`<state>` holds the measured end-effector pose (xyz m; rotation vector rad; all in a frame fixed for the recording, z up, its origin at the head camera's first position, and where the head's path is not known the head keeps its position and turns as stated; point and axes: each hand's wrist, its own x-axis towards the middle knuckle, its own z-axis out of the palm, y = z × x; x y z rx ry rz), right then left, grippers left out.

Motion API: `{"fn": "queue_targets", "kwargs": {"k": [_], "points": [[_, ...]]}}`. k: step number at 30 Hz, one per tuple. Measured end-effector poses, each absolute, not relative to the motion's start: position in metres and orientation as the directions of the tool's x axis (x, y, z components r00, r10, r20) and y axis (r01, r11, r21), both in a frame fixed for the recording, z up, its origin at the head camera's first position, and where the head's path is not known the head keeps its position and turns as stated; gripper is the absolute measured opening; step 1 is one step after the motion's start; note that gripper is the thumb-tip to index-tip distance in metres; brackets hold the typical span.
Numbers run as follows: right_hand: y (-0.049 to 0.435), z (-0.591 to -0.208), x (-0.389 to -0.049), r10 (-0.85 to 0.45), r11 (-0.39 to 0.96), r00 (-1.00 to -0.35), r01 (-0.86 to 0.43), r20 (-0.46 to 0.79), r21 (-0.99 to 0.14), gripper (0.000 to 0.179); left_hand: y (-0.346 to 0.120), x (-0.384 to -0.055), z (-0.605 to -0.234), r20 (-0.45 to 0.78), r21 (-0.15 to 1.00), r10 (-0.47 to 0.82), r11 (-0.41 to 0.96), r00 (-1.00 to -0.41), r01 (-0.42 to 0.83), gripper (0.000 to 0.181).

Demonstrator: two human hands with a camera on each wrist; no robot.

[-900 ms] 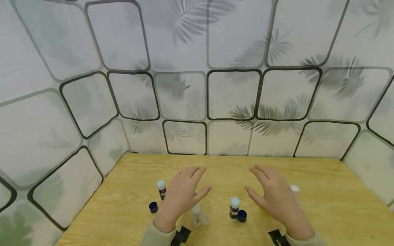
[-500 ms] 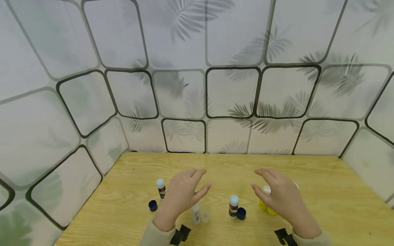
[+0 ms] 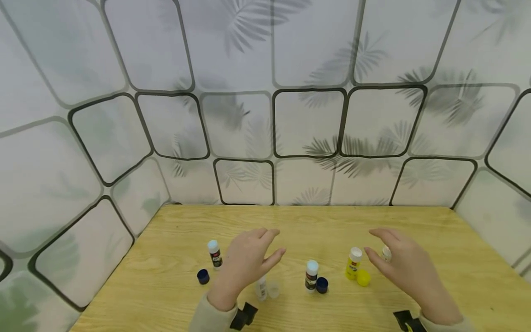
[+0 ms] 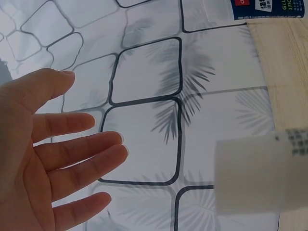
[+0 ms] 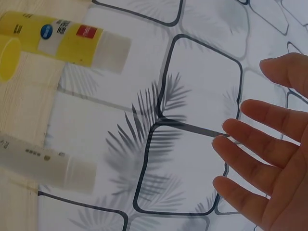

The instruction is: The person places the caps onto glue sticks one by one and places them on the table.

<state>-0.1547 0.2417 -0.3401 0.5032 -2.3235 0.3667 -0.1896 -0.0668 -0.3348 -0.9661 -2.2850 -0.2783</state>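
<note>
My left hand (image 3: 244, 260) hovers above the table, fingers spread and holding nothing. Below it, partly hidden, stands a white glue stick (image 3: 261, 289) beside its clear cap (image 3: 273, 289); its white tube looms large in the left wrist view. My right hand (image 3: 408, 267) is also raised with nothing in it, fingers apart. Behind its thumb another white glue stick (image 3: 386, 253) is partly hidden; the right wrist view shows more of that white tube (image 5: 45, 163). Left of this hand stands an uncapped yellow glue stick (image 3: 353, 263), its yellow cap (image 3: 363, 277) beside it.
A dark-labelled glue stick (image 3: 311, 276) stands mid-table with a navy cap (image 3: 321, 284) at its foot. Another dark-labelled glue stick (image 3: 215, 254) and navy cap (image 3: 203, 276) are at the left. A patterned curtain (image 3: 307, 124) rises behind the wooden table (image 3: 166, 299).
My right hand has moved to the right, uncovering the yellow glue stick and its yellow cap. The left hand has hardly moved. The view has shifted slightly.
</note>
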Motion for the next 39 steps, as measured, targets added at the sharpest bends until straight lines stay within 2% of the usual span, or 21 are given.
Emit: {"fn": "queue_targets", "kwargs": {"k": [7,17,26,34,39], "points": [[0.262,-0.344,-0.147,-0.216,0.903,-0.677,-0.412,0.704,-0.119,0.037,-0.057,-0.190,-0.338,0.651,-0.048,0.577,0.680,-0.493,0.732,0.034],[0.284,-0.349,-0.136,-0.175,0.936,-0.742,-0.329,0.647,-0.123,0.037,-0.034,-0.190,-0.338,0.619,-0.028,0.614,0.641,-0.490,0.767,0.033],[0.292,-0.348,-0.131,-0.127,0.950,-0.788,-0.271,0.602,-0.155,0.036,0.000,-0.190,-0.339,0.638,-0.035,0.620,0.616,-0.457,0.787,0.033],[0.299,-0.348,-0.131,-0.113,0.950,-0.793,-0.263,0.599,-0.170,0.035,0.035,-0.188,-0.340,0.665,-0.061,0.634,0.573,-0.395,0.817,0.030],[0.305,-0.349,-0.131,-0.098,0.951,-0.802,-0.250,0.589,-0.183,0.035,0.058,-0.188,-0.339,0.667,-0.034,0.630,0.559,-0.398,0.828,0.029]]}}
